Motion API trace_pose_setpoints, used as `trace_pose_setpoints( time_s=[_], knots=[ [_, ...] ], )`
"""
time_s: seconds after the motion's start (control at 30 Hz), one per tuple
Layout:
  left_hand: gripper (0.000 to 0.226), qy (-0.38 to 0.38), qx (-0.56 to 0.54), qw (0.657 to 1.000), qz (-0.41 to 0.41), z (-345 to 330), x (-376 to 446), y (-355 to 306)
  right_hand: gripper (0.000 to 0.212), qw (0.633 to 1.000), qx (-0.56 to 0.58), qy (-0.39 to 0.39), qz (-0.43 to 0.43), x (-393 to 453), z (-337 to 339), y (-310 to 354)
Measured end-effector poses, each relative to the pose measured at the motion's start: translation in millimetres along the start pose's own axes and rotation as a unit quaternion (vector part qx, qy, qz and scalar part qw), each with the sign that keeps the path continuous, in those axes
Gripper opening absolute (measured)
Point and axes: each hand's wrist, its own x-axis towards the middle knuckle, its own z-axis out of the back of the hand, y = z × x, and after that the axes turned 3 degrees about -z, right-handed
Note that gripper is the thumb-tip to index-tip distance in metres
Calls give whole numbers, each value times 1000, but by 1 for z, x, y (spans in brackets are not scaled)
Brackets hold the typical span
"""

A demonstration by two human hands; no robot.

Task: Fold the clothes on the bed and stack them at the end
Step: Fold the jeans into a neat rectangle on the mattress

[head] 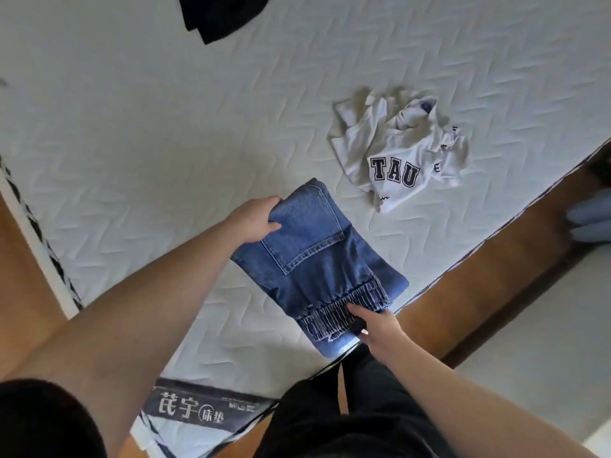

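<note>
Folded jeans (317,256) are gripped at the far edge by the left hand (254,223), pinched at the cuffs by the right hand (373,322), on the mattress (165,143).

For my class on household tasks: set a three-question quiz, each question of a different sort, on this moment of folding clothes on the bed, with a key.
1. True or false: the white sweatshirt is already folded.
2. Multiple choice: the left hand grips the folded jeans at
A. the end nearest the bed's edge
B. the end farthest from the bed's edge
C. nowhere
3. Fill in: the dark garment lies at the ___ edge of the picture.

Key
1. False; it lies crumpled on the mattress.
2. B; the right hand holds the gathered cuffs at the near end.
3. top
</note>
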Motion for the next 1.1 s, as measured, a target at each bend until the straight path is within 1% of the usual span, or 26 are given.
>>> trace_pose_setpoints(
  time_s=[0.17,0.3,0.37,0.4,0.47,0.53,0.6,0.63,0.7,0.77,0.83,0.87,0.9,0.93,0.97,1.0,1.03,1.07,1.1],
  knots=[
    [36,14,2,1000,20,-14,28,19,40,998,-12,31,-54,39,-3,1],
    [38,37,-2,999,23,-24,61,40,46,995,-21,60,-71,70,-8,1],
    [39,43,-9,999,22,-31,78,51,46,995,-32,60,-79,89,-9,-3],
    [42,43,-11,999,23,-36,86,56,47,995,-46,49,-78,98,-10,-5],
    [52,30,6,999,42,-49,98,66,50,990,-119,9,-77,113,-9,-7],
    [61,38,23,996,75,-62,107,72,63,972,-208,-63,-84,119,-3,-1],
    [67,54,-1,994,90,-73,109,73,72,951,-282,-120,-46,119,7,12],
    [69,45,-19,994,94,-78,108,72,71,939,-316,-137,-6,119,12,18],
    [68,-16,-52,993,100,-88,99,67,62,909,-374,-158,91,118,18,31],
    [65,-122,-85,984,98,-105,81,57,56,871,-424,-163,188,116,15,42],
    [61,-231,-125,957,123,-130,57,47,59,825,-486,-139,251,121,5,54],
    [59,-273,-146,937,160,-145,45,43,64,806,-521,-113,257,126,-2,61],
    [57,-304,-173,911,217,-162,33,39,72,789,-558,-84,244,131,-9,66],
    [56,-322,-211,877,288,-180,24,35,82,773,-592,-61,220,138,-16,71],
    [57,-321,-265,834,362,-197,17,32,90,757,-621,-50,197,144,-22,75],
    [59,-304,-329,787,424,-213,12,28,96,741,-644,-53,181,151,-27,78],
    [58,-273,-393,747,462,-229,7,24,98,726,-662,-63,176,156,-30,80],
    [52,-238,-446,722,473,-243,2,19,99,708,-679,-78,176,160,-31,80],
    [48,-211,-478,714,466,-256,-2,15,99,687,-697,-96,180,163,-32,80]
  ],
)
